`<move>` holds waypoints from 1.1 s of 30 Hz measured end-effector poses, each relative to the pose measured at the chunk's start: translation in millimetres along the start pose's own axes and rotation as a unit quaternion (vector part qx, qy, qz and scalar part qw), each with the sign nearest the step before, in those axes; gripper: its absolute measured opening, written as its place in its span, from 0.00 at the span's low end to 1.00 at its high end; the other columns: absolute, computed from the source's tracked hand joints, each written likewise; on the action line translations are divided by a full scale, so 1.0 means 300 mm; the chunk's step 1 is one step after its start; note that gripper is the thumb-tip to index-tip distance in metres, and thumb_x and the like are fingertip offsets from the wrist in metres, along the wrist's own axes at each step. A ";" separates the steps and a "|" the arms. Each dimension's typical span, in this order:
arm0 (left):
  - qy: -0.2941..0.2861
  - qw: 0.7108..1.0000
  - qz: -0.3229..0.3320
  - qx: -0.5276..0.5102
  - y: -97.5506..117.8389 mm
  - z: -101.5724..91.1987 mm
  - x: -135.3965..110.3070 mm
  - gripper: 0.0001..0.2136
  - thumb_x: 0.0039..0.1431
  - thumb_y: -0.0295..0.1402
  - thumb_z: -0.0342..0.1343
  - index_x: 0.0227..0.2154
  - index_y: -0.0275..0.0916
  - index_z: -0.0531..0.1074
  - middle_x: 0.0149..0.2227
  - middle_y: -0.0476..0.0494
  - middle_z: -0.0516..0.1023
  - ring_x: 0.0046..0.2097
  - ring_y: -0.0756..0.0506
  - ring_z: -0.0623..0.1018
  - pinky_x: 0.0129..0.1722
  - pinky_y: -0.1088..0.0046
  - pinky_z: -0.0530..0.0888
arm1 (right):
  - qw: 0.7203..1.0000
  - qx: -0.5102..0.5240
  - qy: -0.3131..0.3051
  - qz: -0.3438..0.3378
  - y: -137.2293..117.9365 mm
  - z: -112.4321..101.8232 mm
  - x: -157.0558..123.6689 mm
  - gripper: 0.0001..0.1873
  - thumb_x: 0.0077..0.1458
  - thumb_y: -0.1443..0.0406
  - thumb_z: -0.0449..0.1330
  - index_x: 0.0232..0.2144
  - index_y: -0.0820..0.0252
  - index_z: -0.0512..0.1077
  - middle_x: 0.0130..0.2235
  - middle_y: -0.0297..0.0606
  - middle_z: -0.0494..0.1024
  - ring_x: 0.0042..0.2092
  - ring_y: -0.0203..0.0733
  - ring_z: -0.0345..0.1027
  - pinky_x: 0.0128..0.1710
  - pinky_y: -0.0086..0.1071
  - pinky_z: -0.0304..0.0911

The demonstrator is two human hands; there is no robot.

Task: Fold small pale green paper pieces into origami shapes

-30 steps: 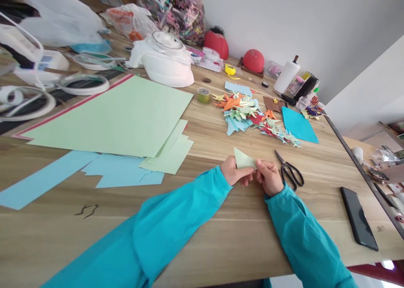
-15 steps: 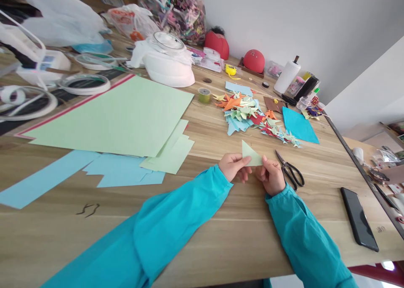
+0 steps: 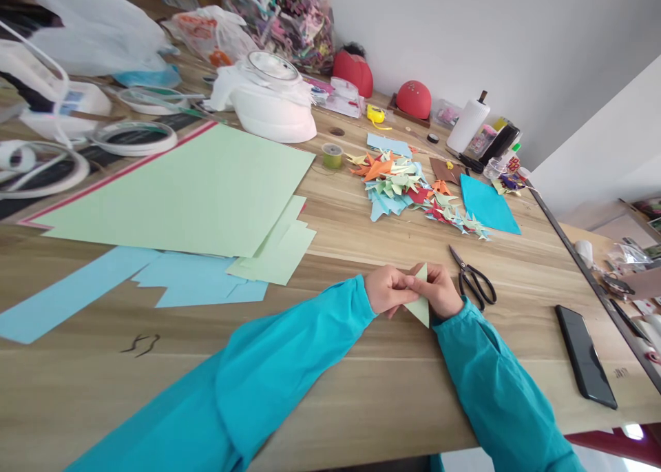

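Observation:
A small folded piece of light green paper [image 3: 421, 305] is pinched between both my hands, just above the wooden table [image 3: 361, 382]. My left hand [image 3: 388, 289] grips its left side with fingers closed. My right hand [image 3: 438, 290] holds its right side, fingers curled round it. One point of the paper sticks up between my fingers and another hangs down toward me. Black scissors [image 3: 474, 278] lie on the table just right of my right hand.
A heap of small folded paper shapes [image 3: 407, 186] lies further back, beside a teal sheet [image 3: 485, 204]. A large light green sheet [image 3: 191, 193] and blue offcuts [image 3: 155, 279] lie at left. A black phone [image 3: 585, 355] rests at right. Tape rolls, bags and a white container crowd the back.
The folded green paper was turned over in my hands: its point stood up and away before, now it lies lower with a point hanging toward me. My hands have closed together.

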State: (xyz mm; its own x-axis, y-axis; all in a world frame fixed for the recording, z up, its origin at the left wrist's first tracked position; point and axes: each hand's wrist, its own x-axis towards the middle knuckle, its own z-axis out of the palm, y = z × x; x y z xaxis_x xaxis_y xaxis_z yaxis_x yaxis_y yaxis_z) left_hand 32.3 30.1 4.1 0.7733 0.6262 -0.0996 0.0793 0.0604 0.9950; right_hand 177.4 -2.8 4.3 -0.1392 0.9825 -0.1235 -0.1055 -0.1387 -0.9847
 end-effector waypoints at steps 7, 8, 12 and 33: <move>-0.008 0.997 -0.024 -0.072 -0.002 -0.008 0.015 0.17 0.45 0.44 0.55 0.14 0.34 0.68 0.09 0.52 0.63 0.12 0.54 0.64 0.13 0.79 0.57 | 0.996 0.055 0.065 0.009 -0.017 0.018 0.003 0.18 0.43 0.56 0.62 0.13 0.62 0.65 0.13 0.28 0.61 0.15 0.28 0.50 0.15 0.26 0.44; -0.013 0.996 -0.030 -0.079 -0.003 -0.011 0.019 0.18 0.44 0.45 0.56 0.14 0.34 0.69 0.09 0.52 0.64 0.12 0.54 0.64 0.13 0.78 0.57 | 0.996 0.056 0.073 0.008 -0.020 0.021 0.003 0.19 0.43 0.55 0.62 0.13 0.63 0.65 0.12 0.28 0.60 0.15 0.28 0.50 0.15 0.26 0.43; -0.023 0.995 -0.034 -0.095 -0.006 -0.018 0.029 0.18 0.41 0.47 0.57 0.13 0.34 0.68 0.08 0.51 0.64 0.11 0.53 0.64 0.12 0.78 0.57 | 0.995 0.061 0.078 -0.005 -0.027 0.033 0.003 0.22 0.44 0.53 0.61 0.11 0.63 0.64 0.12 0.29 0.58 0.15 0.28 0.48 0.15 0.27 0.41; 0.015 0.995 -0.035 -0.091 -0.012 -0.006 0.023 0.16 0.43 0.42 0.52 0.14 0.33 0.69 0.12 0.46 0.69 0.12 0.52 0.65 0.11 0.78 0.58 | 0.997 0.022 0.073 -0.004 0.009 0.012 0.005 0.24 0.48 0.49 0.55 0.15 0.62 0.68 0.12 0.32 0.64 0.14 0.32 0.53 0.13 0.28 0.46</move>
State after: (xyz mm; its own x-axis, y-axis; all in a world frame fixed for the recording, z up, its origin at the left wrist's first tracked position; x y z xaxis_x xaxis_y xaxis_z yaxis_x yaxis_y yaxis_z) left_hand 36.2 35.6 -0.1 0.7506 0.6381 -0.1717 0.0153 0.2430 0.9699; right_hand 173.3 -2.2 1.9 0.0060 0.9908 -0.1353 -0.1502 -0.1329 -0.9797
